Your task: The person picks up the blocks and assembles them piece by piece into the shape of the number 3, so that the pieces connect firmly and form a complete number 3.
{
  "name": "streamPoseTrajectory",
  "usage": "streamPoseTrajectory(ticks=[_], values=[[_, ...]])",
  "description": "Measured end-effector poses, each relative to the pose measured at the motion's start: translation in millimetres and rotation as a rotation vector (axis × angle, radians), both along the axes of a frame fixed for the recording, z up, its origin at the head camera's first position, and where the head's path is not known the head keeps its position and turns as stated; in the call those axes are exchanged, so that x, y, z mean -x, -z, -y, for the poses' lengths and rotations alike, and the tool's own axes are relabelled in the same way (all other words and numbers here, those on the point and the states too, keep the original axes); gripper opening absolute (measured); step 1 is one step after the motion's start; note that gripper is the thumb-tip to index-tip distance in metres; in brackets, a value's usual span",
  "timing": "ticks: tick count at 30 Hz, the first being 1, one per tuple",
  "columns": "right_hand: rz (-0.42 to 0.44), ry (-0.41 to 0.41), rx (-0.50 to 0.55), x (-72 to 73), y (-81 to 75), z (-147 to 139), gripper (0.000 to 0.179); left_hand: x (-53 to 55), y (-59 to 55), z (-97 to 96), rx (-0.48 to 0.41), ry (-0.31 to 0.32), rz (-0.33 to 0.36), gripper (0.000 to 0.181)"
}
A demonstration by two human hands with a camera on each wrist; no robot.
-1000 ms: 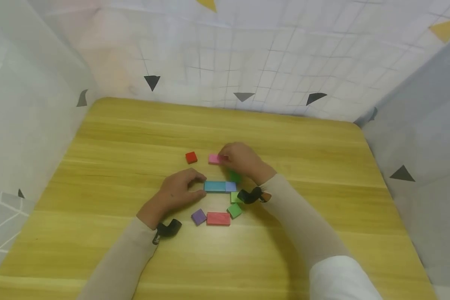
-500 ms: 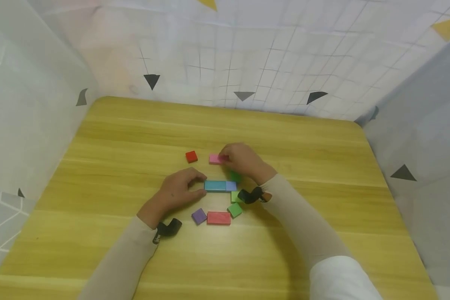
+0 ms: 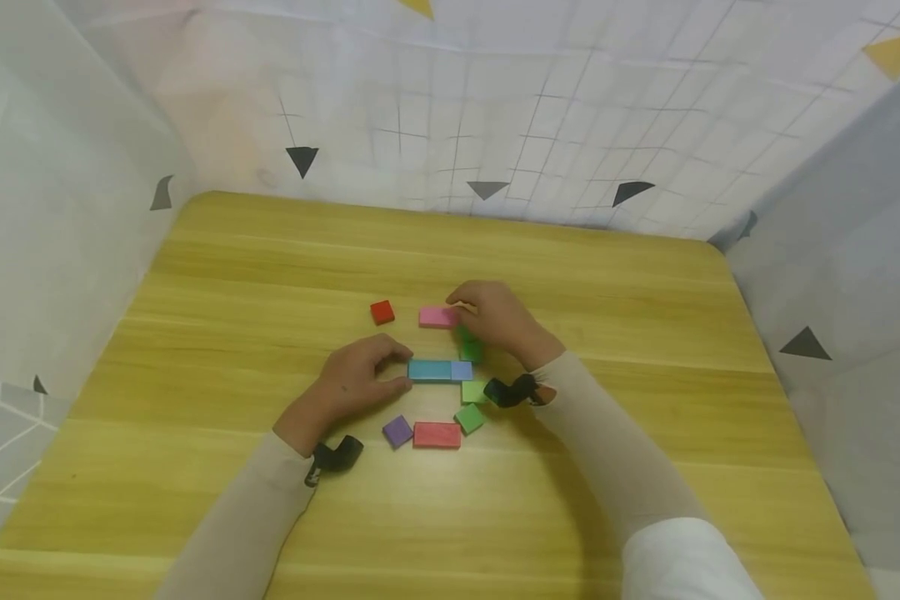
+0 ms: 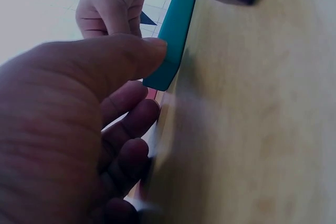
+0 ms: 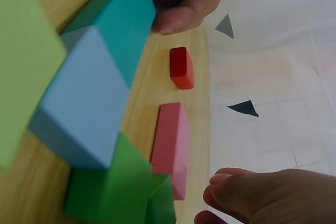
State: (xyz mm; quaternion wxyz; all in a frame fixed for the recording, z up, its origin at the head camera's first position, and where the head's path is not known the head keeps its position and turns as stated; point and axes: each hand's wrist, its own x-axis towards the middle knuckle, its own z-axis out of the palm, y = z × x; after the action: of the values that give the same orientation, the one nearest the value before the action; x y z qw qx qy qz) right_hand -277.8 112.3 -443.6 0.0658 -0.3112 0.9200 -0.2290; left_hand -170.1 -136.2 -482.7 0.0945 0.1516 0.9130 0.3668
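My left hand (image 3: 356, 379) pinches the left end of a long teal block (image 3: 429, 372) between thumb and fingers. In the left wrist view, its thumb lies against the teal block (image 4: 176, 35). A light blue block (image 3: 461, 372) adjoins the teal one's right end. My right hand (image 3: 495, 312) hovers beside the right end of a pink block (image 3: 437, 317), loosely bent and holding nothing. The right wrist view shows a gap between its fingertips and the pink block (image 5: 170, 142). Green blocks (image 3: 471, 353) stand between the pink and light blue ones, partly under the right hand.
A small red block (image 3: 382, 312) sits left of the pink one. Nearer lie a light green block (image 3: 472, 392), a tilted green block (image 3: 468, 418), a long coral-red block (image 3: 437, 435) and a purple block (image 3: 397, 432). Patterned cloth (image 3: 390, 125) surrounds the wooden table (image 3: 270, 258).
My right hand has let go of the pink block and shifted slightly right, uncovering more of it and of the green blocks. The left hand has kept its place on the teal block.
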Motion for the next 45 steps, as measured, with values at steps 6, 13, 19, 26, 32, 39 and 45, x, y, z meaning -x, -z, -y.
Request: streamPoseTrajectory(ticks=[6,13,19,26,32,39,45], values=[[-0.020,-0.033,0.004,0.7,5.7,-3.3,0.020,0.8,-0.8,0.3,0.005,0.003,0.010,0.036],[-0.034,-0.028,0.018,-4.4,8.1,-4.6,0.021,0.0,-0.3,-1.0,0.005,0.003,0.035,0.036],[-0.055,0.018,0.094,-20.6,6.9,-13.0,0.019,-0.9,-0.7,-1.7,0.006,0.008,0.038,0.036],[-0.060,0.060,0.189,-46.5,19.1,-22.1,0.017,-1.1,-0.2,1.6,0.002,0.015,-0.006,0.036],[-0.110,0.051,0.281,-55.3,28.2,-27.7,0.016,-0.3,3.1,4.1,-0.001,0.006,-0.011,0.036],[-0.097,0.044,0.323,-65.4,31.3,-34.0,0.018,-1.2,4.0,4.3,0.003,0.001,-0.008,0.037],[-0.054,0.044,0.356,-76.2,34.5,-37.5,0.019,-0.4,3.9,4.3,0.001,0.006,-0.015,0.036]])
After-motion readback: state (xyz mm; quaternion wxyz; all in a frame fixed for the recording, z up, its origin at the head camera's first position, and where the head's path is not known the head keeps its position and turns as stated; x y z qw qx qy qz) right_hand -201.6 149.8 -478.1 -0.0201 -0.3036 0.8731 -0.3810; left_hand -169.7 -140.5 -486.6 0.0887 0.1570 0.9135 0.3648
